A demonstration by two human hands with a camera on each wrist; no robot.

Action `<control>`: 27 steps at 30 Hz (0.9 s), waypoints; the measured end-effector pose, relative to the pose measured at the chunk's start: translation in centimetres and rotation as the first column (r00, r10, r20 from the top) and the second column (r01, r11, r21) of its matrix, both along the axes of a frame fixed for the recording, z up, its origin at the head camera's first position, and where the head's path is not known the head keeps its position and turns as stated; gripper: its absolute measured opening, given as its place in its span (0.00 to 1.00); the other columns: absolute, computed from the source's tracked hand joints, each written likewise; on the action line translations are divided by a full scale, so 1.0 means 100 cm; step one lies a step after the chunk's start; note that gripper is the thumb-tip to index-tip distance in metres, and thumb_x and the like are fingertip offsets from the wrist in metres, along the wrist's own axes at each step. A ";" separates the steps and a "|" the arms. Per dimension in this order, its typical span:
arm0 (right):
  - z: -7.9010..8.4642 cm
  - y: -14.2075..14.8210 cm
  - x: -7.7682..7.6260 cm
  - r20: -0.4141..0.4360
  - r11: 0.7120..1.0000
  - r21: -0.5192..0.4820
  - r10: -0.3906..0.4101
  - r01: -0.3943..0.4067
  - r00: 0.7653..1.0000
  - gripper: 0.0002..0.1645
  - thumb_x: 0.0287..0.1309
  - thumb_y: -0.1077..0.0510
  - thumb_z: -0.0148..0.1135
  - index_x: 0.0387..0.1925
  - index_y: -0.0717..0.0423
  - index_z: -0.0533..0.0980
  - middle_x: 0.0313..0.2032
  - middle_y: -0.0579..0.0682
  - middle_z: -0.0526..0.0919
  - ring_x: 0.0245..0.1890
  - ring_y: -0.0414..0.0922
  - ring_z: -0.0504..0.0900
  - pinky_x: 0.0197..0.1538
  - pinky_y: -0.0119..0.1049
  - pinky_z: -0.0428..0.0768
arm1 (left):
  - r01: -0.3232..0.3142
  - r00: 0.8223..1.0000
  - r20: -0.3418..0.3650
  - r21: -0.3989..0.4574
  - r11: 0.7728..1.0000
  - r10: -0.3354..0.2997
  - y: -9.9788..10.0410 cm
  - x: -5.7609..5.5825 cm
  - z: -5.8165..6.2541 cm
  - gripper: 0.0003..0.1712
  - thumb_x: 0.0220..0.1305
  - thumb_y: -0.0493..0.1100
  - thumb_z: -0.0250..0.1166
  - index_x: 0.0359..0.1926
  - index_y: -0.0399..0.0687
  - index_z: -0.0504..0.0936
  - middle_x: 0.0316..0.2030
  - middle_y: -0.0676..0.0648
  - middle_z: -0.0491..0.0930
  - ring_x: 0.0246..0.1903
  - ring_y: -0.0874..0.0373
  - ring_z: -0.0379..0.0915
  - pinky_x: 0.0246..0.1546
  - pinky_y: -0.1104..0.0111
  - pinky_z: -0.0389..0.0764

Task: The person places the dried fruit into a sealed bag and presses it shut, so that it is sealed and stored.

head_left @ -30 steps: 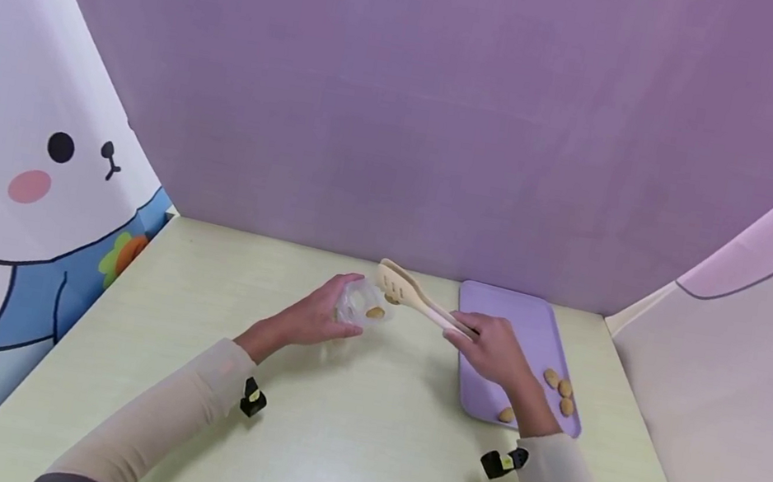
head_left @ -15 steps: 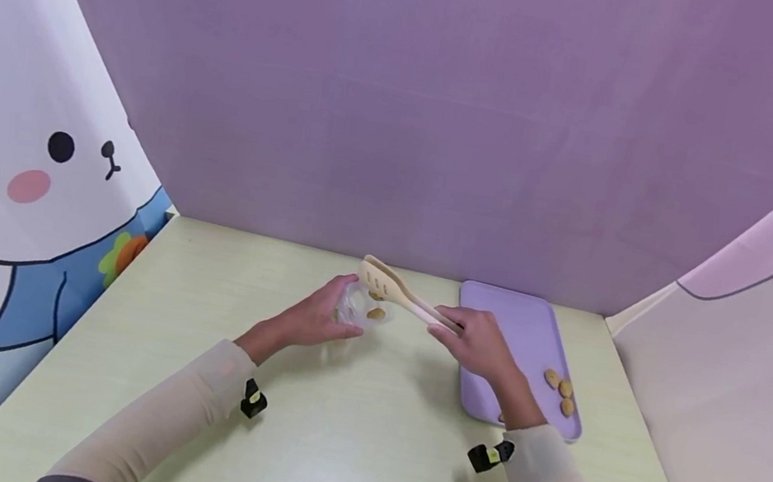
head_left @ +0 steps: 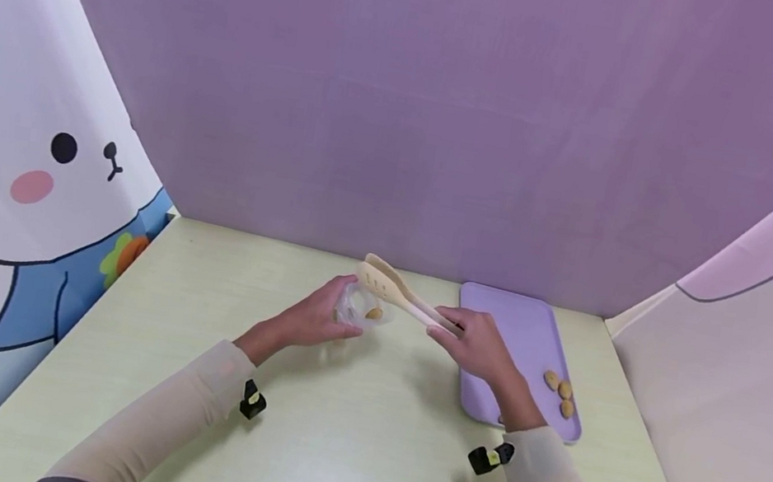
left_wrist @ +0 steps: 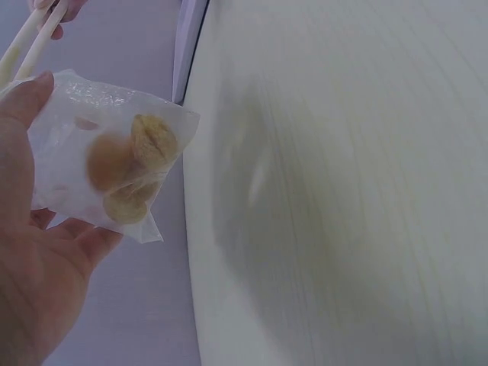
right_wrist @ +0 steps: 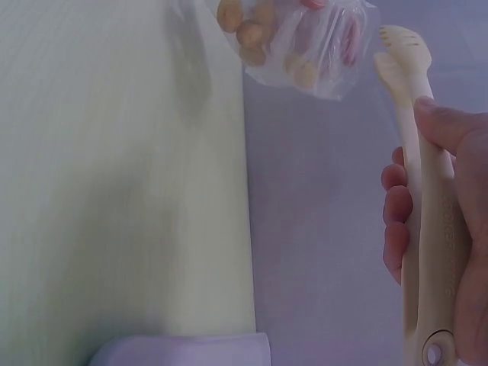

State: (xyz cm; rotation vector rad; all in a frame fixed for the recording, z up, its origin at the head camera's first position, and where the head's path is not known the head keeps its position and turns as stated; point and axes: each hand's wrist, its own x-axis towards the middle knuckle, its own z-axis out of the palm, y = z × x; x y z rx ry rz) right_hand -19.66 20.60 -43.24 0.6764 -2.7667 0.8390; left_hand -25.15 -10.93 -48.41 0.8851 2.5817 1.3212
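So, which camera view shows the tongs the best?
The right wrist view: the tongs appear largest there, with the tip slots visible. The head view shows them smaller, in the right hand; the left wrist view shows only part, upper left.

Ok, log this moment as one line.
left hand: holds bag, cookies inside | right hand: grips tongs near bag | tray: loose cookies

From high behind, the head camera looks down at the left hand [head_left: 315,315] and right hand [head_left: 482,345]. Each wrist camera looks closely past its own hand; both see the bag [left_wrist: 65,164].
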 end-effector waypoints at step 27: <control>-0.020 0.075 0.027 0.093 0.995 0.044 -0.098 0.094 0.991 0.15 0.64 0.52 0.68 0.50 0.51 0.85 0.28 0.42 0.82 0.24 0.36 0.69 0.29 0.31 0.69 | 0.000 1.000 0.004 0.005 1.000 0.000 0.000 0.002 0.004 0.53 0.59 0.50 0.74 0.77 0.45 0.55 0.70 0.40 0.65 0.63 0.47 0.68 0.65 0.47 0.72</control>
